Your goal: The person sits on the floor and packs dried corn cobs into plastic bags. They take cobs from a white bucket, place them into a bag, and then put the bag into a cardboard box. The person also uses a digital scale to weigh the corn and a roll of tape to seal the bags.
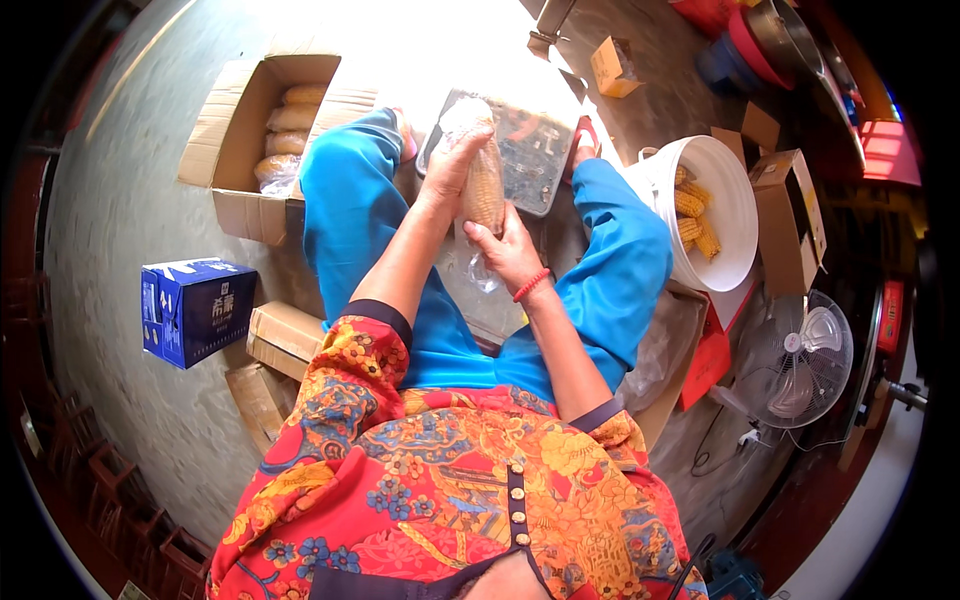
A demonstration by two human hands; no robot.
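Between my knees I hold ears of corn (pixel 484 191) in a clear plastic bag. My left hand (pixel 452 166) grips the bag along its upper left side, and strong light washes out the bag's far end. Around the near end closes my right hand (pixel 512 251), with a red bracelet on its wrist. Loose plastic (pixel 482 274) hangs below those fingers. Beneath the hands, beyond my lap, lies a dark flat-topped plastic bin (pixel 525 169). An open cardboard box (pixel 251 216) at the left holds several bagged ears. More yellow ears lie inside a white bucket (pixel 731 217) beside my right knee.
A blue carton (pixel 199 311) and closed cardboard boxes (pixel 283 334) sit on the floor at left. To the right are an open carton (pixel 787 217), a fan (pixel 795 360) with a trailing cord, and a box with plastic bags (pixel 652 352). Basins (pixel 757 49) stand at upper right.
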